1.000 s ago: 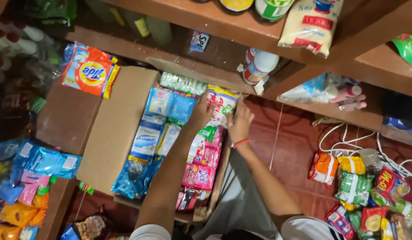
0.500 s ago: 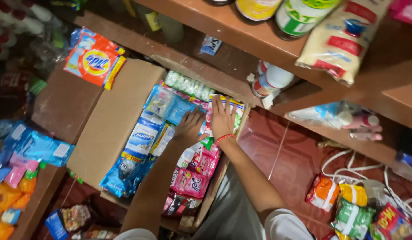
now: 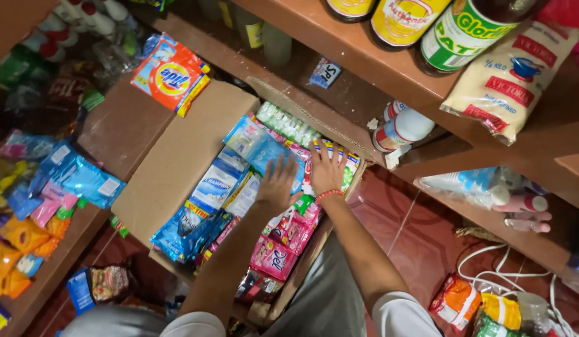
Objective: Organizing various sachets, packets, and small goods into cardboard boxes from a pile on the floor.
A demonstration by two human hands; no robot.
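A cardboard box [image 3: 177, 168] with its flaps folded out holds rows of small sachet packets: blue ones [image 3: 202, 206] on the left, pink ones [image 3: 283, 243] on the right, green ones [image 3: 289, 125] at the far end. My left hand [image 3: 278, 183] lies flat on the blue and white packets in the middle, fingers spread. My right hand [image 3: 327, 170], with a red band at the wrist, rests palm down on colourful packets by the box's right wall. Neither hand grips anything.
Wooden shelves [image 3: 389, 68] above carry bottles and a white rice bag [image 3: 508, 75]. An orange detergent pack [image 3: 171, 72] lies beyond the box. Loose blue sachets [image 3: 77, 178] and orange snack bags [image 3: 21, 243] sit left. White cables [image 3: 514, 274] and snack packs [image 3: 470, 306] lie on the red floor.
Both hands have stayed on the packets at the box's far right, pressing down and shifting slightly. The view has swung, so the shelves now appear closer.
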